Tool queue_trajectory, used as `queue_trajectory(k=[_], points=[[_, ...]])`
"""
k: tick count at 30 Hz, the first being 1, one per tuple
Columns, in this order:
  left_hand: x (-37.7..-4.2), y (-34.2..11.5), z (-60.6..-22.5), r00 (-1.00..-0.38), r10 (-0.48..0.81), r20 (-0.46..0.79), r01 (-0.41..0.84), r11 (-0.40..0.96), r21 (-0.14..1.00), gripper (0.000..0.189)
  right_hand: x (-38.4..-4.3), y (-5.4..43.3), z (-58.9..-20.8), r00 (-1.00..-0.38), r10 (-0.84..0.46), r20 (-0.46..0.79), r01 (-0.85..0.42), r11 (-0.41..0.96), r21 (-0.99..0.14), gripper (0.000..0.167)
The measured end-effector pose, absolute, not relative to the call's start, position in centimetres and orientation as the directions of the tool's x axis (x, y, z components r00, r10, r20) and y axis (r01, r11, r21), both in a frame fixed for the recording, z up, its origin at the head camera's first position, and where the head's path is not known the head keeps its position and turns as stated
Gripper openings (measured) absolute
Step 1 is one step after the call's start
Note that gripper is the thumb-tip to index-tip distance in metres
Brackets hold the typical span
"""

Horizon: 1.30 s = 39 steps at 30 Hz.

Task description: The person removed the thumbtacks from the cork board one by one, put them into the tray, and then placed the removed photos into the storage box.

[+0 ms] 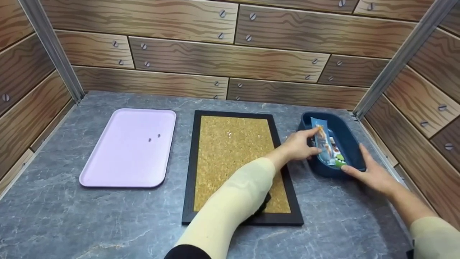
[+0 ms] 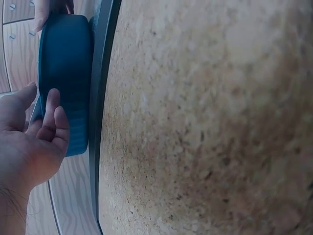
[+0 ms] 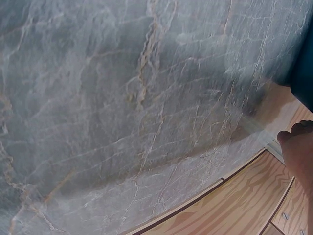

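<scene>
A dark blue oval-cornered bin [image 1: 346, 140] stands at the right of the table. Inside it is a glossy blue printed strip [image 1: 324, 140], perhaps a packet, over other colourful printed pieces [image 1: 337, 156]. My left hand [image 1: 296, 145] reaches across from the middle and pinches the strip between thumb and fingers at the bin's left side. In the left wrist view that hand [image 2: 29, 147] is beside the bin wall [image 2: 68, 58]. My right hand [image 1: 373, 174] grips the bin's near right rim, thumb on the front edge. The right wrist view shows only part of it [image 3: 299, 149].
A black-framed cork board [image 1: 230, 162] lies mid-table under my left forearm, with small shiny bits [image 1: 229, 134] on it. At left lies a lilac tray [image 1: 125, 151] with two tiny dark pieces [image 1: 150, 140]. Wood-patterned walls [image 1: 179, 54] enclose the grey marbled table [image 1: 143, 219].
</scene>
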<state>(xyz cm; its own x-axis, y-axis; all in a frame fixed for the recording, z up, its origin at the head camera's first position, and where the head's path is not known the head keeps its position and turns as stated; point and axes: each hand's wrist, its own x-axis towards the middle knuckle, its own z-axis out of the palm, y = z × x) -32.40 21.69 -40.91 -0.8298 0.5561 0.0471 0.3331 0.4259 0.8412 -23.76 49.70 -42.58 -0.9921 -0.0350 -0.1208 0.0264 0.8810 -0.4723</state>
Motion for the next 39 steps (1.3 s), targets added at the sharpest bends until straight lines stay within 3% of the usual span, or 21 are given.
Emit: queue_trajectory(k=[8,20,39], points=[[-32.34,21.72,-40.67,-0.814,0.580,0.027,0.337,0.436,0.835,0.078,-23.70,49.61,-42.56,-0.993,-0.042,-0.113,0.018,0.876,-0.482,0.115],[-33.07,21.33,-40.82,-0.789,0.600,0.130,0.488,0.484,0.727,0.072,-23.67,49.71,-42.64,-0.995,-0.041,-0.096,0.010,0.875,-0.483,0.114],[-32.76,21.53,-40.66,-0.794,0.605,0.061,0.434,0.493,0.754,0.074,-23.69,49.77,-42.69,-0.994,-0.047,-0.095,0.004,0.878,-0.478,0.113]])
